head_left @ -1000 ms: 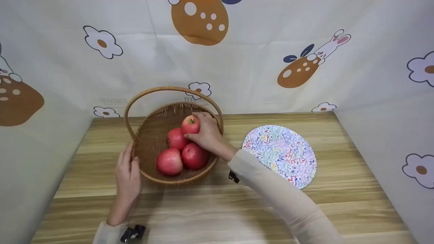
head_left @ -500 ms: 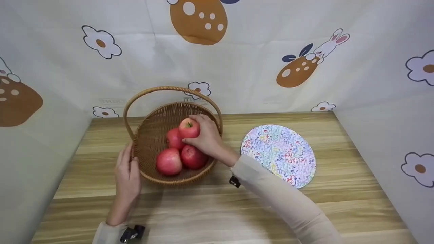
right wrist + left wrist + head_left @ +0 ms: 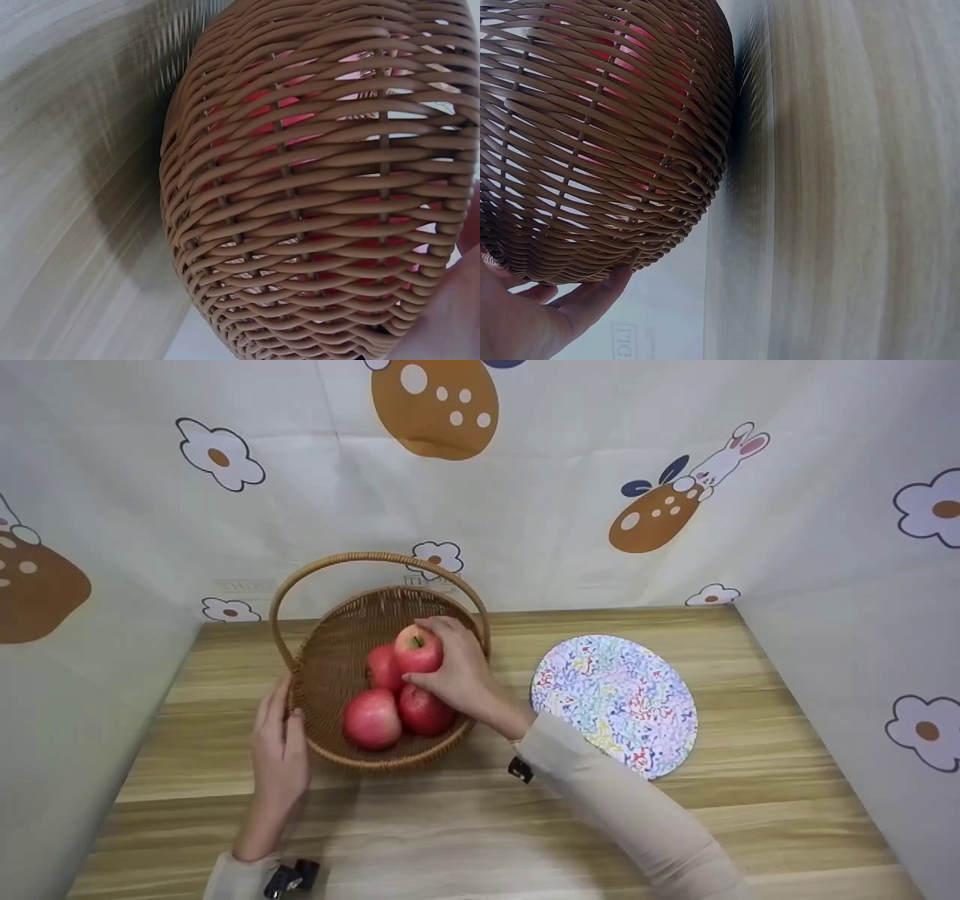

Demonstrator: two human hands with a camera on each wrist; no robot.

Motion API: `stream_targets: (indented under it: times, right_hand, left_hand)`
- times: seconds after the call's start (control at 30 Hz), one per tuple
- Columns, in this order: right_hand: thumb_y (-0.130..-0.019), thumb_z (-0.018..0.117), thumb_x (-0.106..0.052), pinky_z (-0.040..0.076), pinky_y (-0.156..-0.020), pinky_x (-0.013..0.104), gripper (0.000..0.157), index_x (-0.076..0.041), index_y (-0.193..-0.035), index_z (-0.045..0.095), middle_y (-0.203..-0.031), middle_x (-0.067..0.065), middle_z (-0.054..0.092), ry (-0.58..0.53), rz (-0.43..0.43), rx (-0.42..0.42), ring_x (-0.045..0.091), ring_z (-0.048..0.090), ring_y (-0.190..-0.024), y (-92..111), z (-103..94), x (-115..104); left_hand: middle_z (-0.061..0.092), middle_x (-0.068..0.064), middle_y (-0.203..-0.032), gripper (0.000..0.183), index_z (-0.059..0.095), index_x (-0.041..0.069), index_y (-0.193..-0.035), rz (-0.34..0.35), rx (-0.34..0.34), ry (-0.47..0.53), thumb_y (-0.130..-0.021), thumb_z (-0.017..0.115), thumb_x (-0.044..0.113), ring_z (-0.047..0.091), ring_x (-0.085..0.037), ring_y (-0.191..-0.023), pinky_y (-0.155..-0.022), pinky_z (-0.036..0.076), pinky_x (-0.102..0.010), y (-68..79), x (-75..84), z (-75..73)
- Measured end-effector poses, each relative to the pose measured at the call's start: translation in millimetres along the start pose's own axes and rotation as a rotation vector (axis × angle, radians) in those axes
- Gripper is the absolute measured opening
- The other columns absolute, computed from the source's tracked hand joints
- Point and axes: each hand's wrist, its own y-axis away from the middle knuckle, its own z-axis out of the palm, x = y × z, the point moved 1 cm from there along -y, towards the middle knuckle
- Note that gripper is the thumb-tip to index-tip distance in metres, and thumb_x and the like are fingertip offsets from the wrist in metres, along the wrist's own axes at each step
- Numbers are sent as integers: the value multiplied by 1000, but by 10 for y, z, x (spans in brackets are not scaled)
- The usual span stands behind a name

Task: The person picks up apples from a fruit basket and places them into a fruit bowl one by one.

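A brown wicker basket [image 3: 330, 660] with an arched handle [image 3: 371, 556] stands at the left of the wooden table, several red apples inside. My right hand [image 3: 461, 671] reaches over the basket's right side and grips a red apple [image 3: 418, 651] between thumb and fingers, stem up. Under and beside it lie the other apples: one behind at left [image 3: 381, 666], one at front left [image 3: 373, 718], one at front right [image 3: 424, 711]. My left hand [image 3: 281, 750] holds the basket's left side at the rim. In the left wrist view, its fingers [image 3: 592, 300] press the woven outer wall.
To the right of the basket, a round multicoloured speckled mat [image 3: 615, 701] lies flat on the table [image 3: 465, 840]. A printed cloth [image 3: 540, 510] with flowers and rabbits hangs behind the table and along both sides.
My right hand and the apple it holds have shifted slightly towards me, within the basket. The left hand stays on the basket's side. The whole head view drifts slightly.
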Motion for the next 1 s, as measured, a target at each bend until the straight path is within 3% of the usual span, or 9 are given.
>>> stream_targets:
  times: [0.2, 0.47, 0.6, 1.0]
  right_hand:
    - [-78, 93, -12, 43, -120, 45, 74, 0, -143, 60, -147, 18, 59, -6, -10, 18, 33, 54, -138, 51, -22, -19]
    - [-77, 93, -13, 44, -120, 49, 76, -2, -145, 60, -151, 18, 56, -3, -8, 15, 34, 52, -141, 139, -38, -63]
    - [-77, 93, -13, 43, -120, 49, 76, -3, -145, 60, -151, 17, 56, -12, -12, 24, 34, 51, -142, 170, -64, -99]
    - [-78, 93, -13, 43, -119, 52, 74, -3, -144, 61, -153, 18, 55, -56, -37, 55, 35, 52, -142, 296, -145, -201]
  left_hand:
    - [45, -33, -156, 52, 48, -10, -152, 3, 3, 7, -100, 44, -2, 41, -50, -147, -126, 29, -55, 4, 0, -1]
    - [50, -34, -151, 51, 50, -11, -150, 38, 25, -3, -100, 45, -3, 47, -49, -141, -122, 34, -27, -2, -21, -1]
    - [53, -34, -148, 51, 51, -10, -150, 45, 31, -1, -100, 46, -3, 50, -47, -138, -118, 35, -22, -5, -22, 2]
    - [50, -31, -154, 52, 50, -8, -152, 39, 23, -10, -100, 46, -2, 44, -45, -145, -121, 30, -21, -5, -17, -7]
